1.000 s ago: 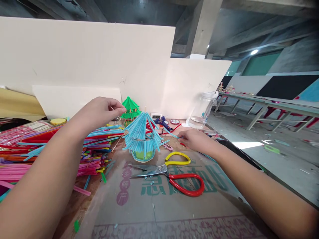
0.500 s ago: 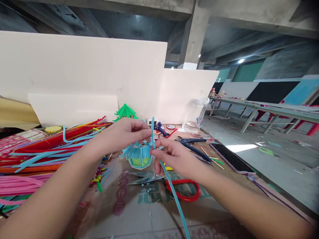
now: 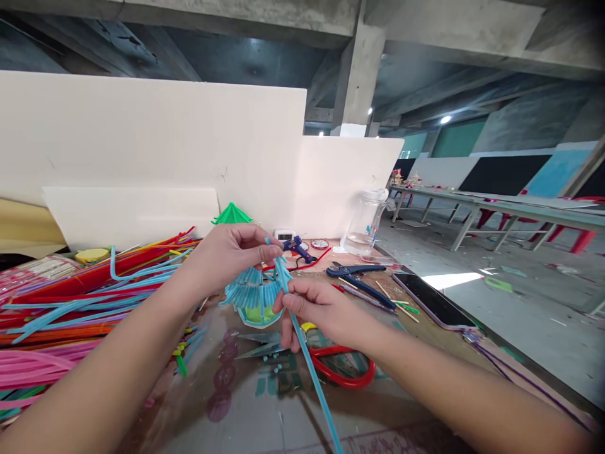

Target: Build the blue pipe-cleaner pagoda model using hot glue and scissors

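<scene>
Two hands on one long light-blue fuzzy pipe cleaner [image 3: 302, 353] here. Our left hand [image 3: 231, 252] pinches its top end between thumb and fingertips, and our right hand [image 3: 319, 309] is curled around it just below, so it runs straight down toward the bottom edge of the view. Right behind our hands sits a little blue straw-roofed pavilion model with a green base [image 3: 253, 301] on the worktop [image 3: 265, 410]. Red-handled scissors [image 3: 331, 369] lie under the right wrist, and a big heap of colourful pipe cleaners [image 3: 70, 302] is off to the left.
</scene>
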### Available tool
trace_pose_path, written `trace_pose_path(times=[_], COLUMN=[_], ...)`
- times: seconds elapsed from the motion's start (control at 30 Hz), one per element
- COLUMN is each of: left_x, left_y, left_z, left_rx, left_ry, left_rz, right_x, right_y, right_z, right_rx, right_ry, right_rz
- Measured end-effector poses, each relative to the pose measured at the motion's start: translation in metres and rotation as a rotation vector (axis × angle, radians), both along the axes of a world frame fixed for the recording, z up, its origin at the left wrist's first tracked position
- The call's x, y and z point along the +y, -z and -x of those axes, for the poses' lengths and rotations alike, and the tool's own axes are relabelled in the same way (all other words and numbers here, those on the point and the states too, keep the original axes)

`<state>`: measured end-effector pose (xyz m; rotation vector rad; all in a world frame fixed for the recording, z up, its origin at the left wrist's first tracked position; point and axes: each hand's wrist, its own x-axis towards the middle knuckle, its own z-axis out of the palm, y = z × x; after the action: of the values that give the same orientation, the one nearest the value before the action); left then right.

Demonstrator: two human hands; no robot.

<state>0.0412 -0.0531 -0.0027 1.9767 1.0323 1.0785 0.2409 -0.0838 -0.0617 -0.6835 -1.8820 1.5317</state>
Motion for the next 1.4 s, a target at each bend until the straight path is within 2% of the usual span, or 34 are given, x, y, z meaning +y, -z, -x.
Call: trace_pose_path(times=[0.13,0.27,0.47,0.57,0.67,0.83,0.9,0.97,1.07,1.17,1.23,1.33,1.4], left_x=[-0.004,-0.009,-0.008,-0.008,-0.008,-0.012,-0.014,-0.015,-0.017,-0.021,-0.024,-0.025,-0.024], left_y=[0.001,0.001,-0.013,-0.02,-0.023,-0.023,-0.023,-0.024,-0.025,-0.025,-0.025,-0.025,-0.024], left_z=[-0.003,-0.007,0.011,0.024,0.032,0.028,0.026,0.025,0.026,0.024,0.021,0.018,0.02], left_rx=[0.065,0.146,0.103,0.036,-0.003,0.095,0.14,0.173,0.18,0.2,0.241,0.289,0.299], left_ry=[0.055,0.118,-0.061,-0.078,-0.043,-0.001,-0.022,-0.042,-0.067,-0.077,-0.077,-0.068,-0.064], left_rz=[0.015,-0.031,-0.109,-0.092,-0.068,-0.05,-0.085,-0.112,-0.134,-0.143,-0.141,-0.144,-0.15], right_x=[0.002,0.001,-0.004,-0.005,-0.002,0.01,0.011,0.008,-0.007,-0.024,-0.031,-0.032,-0.03], right_y=[-0.004,-0.006,-0.009,-0.016,-0.022,-0.03,-0.032,-0.032,-0.022,0.002,0.018,0.033,0.035], right_z=[-0.003,-0.004,-0.005,-0.009,-0.016,-0.024,-0.028,-0.031,-0.026,-0.009,0.003,0.013,0.014], right_rx=[0.073,0.142,-0.032,-0.137,-0.182,-0.128,-0.218,-0.385,-0.654,-0.823,-0.884,-0.922,-0.889], right_ry=[0.092,0.098,0.041,-0.003,0.078,0.25,0.276,0.229,0.042,-0.064,-0.159,-0.206,-0.174], right_rz=[-0.081,-0.062,-0.067,-0.147,-0.233,-0.282,-0.361,-0.484,-0.595,-0.578,-0.626,-0.718,-0.709])
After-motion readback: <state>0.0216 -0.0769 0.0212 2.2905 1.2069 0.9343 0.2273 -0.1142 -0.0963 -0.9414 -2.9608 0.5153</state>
